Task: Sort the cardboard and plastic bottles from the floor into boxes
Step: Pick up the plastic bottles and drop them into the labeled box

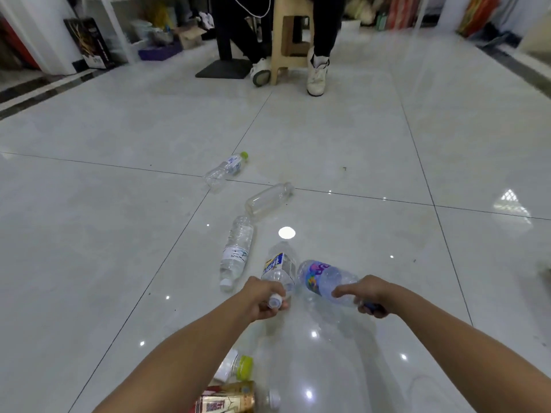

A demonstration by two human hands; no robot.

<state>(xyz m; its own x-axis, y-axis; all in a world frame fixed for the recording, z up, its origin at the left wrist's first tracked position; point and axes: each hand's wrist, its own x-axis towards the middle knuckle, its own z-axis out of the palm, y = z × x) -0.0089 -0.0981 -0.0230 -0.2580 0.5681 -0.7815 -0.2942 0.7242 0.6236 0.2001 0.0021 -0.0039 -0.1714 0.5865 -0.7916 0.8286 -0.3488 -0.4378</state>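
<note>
Left hand [264, 299] curled round cap end of yellow-label bottle [280, 268]. Right hand [371, 295] grips neck of blue-label bottle [320, 278]. Both low by floor [119, 234]. I judge empties light, crushable, slick, so I'd hold at stiff neck. No box visible.

Print on blue-labelled bottle [316, 277], yellow-and-white-labelled bottle [278, 263], gold-labelled bottle [229, 397] — all blurred, nothing readable

1. The left forearm [185, 353] is bare along all of its visible length.
2. The right forearm [465, 347] is bare likewise.
3. The left hand [262, 296] and right hand [369, 293] are bare too.
</note>
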